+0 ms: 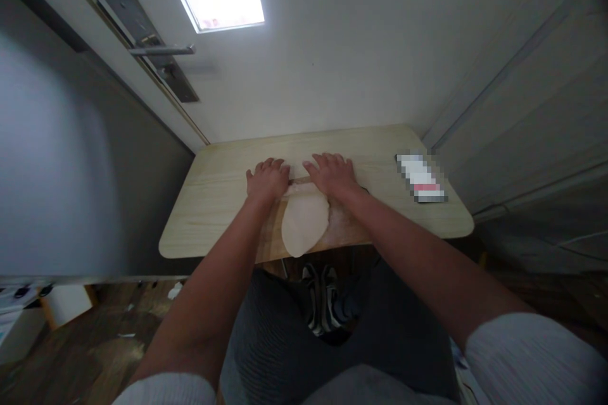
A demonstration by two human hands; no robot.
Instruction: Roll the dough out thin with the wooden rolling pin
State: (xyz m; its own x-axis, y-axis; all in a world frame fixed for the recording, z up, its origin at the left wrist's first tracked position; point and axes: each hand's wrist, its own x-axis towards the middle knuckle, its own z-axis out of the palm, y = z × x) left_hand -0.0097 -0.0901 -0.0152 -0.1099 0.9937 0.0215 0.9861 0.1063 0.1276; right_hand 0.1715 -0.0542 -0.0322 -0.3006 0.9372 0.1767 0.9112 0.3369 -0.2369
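Note:
A flat, pale sheet of dough [304,224] lies on a wooden board [272,234], and its rounded near end hangs slightly past the board's front edge. Across the dough's far end runs what looks like a thin rolling pin [300,181], mostly covered by my hands. My left hand [268,178] rests palm down over its left part, fingers stretched forward and apart. Over the right part lies my right hand [332,172], also palm down with spread fingers and the thumb pointing left. Both palms hide where they touch the pin.
The light wooden table [209,196] stands against a white door with a metal handle [161,50] and a bright window. On the table's right side is a pixelated phone-like object [420,177]. My shoes [320,297] show below the front edge.

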